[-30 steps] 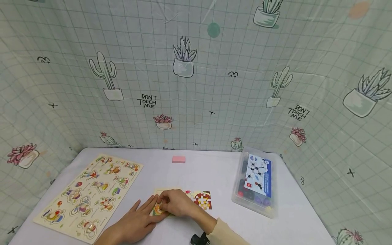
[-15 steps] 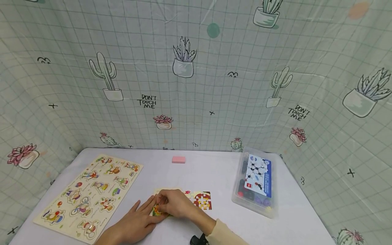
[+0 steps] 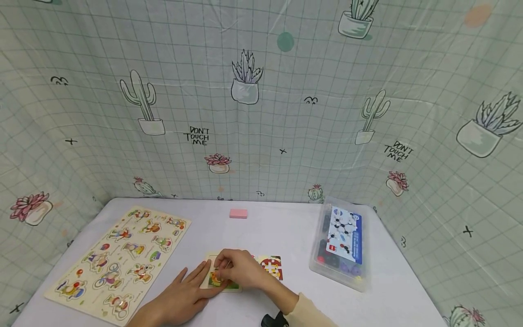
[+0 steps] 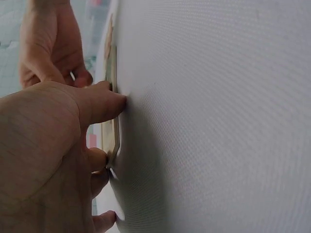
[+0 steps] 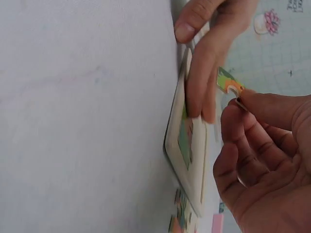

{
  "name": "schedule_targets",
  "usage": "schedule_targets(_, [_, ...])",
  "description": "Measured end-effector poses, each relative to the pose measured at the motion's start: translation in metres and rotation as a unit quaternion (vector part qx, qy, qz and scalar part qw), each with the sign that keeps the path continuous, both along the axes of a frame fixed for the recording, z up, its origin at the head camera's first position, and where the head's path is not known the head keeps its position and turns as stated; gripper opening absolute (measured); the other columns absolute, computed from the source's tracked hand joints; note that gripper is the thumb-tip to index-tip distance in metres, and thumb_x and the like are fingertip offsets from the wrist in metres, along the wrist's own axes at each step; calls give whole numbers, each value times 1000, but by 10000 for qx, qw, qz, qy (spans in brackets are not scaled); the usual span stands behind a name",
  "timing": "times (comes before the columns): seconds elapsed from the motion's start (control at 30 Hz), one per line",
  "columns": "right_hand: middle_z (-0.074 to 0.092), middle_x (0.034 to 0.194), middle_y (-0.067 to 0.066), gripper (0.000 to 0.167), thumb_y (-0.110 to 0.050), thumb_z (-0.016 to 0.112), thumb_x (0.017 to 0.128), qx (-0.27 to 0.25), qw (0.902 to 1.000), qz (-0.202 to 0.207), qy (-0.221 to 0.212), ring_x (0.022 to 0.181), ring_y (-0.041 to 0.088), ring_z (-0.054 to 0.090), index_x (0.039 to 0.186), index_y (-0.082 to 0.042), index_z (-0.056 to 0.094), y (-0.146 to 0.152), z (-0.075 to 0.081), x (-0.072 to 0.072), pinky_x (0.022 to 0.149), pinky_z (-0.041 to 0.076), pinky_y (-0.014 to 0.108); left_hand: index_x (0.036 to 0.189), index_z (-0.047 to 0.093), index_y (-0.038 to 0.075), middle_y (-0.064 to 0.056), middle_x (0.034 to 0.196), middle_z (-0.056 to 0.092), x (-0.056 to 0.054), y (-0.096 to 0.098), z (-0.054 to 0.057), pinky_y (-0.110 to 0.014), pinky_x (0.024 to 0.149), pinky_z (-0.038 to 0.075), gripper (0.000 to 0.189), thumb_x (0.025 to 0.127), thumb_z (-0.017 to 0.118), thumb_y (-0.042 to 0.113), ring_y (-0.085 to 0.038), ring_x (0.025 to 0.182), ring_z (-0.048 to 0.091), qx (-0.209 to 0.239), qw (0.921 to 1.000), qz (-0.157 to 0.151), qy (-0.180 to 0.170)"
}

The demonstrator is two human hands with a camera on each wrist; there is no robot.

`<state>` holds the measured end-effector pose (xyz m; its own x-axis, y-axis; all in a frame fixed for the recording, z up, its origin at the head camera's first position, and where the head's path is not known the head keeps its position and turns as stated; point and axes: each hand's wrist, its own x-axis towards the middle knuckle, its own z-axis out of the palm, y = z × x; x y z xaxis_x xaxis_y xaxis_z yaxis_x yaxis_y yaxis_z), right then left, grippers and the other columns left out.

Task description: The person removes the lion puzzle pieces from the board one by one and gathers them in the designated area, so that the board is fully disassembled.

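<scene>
A small wooden tray puzzle (image 3: 209,257) with a pale frame and a green and yellow picture lies at the front middle of the table. My left hand (image 3: 184,293) lies along its left side, fingers straight, the thumb across the near edge. In the right wrist view, my right hand (image 5: 265,155) pinches a green and orange puzzle piece (image 5: 224,81) between thumb and index finger, raised above the tray. My right hand hides part of the tray in the head view. Several loose puzzle pieces (image 3: 274,265) lie together just right of it.
A large wooden picture board (image 3: 91,299) lies at the left. A pink block (image 3: 238,213) sits near the back edge. At the right is a clear plastic box (image 3: 343,236) with a blue-and-white label. A black object (image 3: 274,320) shows by the right sleeve.
My right hand has moved slightly right and up from the tray with the puzzle piece, so more of the tray's picture shows. My left hand has stayed in place.
</scene>
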<state>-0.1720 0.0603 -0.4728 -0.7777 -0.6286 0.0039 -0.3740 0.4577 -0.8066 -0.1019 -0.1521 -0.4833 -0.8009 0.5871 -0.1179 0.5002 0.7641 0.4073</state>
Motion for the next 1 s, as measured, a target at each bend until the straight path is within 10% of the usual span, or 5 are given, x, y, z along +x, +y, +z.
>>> schedule_targets(0.5, [68, 69, -3, 7, -9, 73, 87, 340, 9977, -451, -372, 49, 9, 53, 90, -15, 71, 58, 10, -5, 45, 40, 22, 147, 50, 43, -26, 162, 24, -1, 0, -1, -73, 109, 23, 49, 101, 58, 26, -44, 149, 24, -44, 9999, -38, 100])
schedule_targets(1.0, [61, 65, -13, 12, -14, 82, 82, 1029, 9942, -311, -52, 59, 0, 54, 83, -19, 71, 70, -5, 3, 70, 42, 23, 146, 51, 44, -25, 163, 24, 0, 1, -2, -74, 109, 22, 48, 101, 58, 27, -45, 149, 23, 15, 10000, 46, 35])
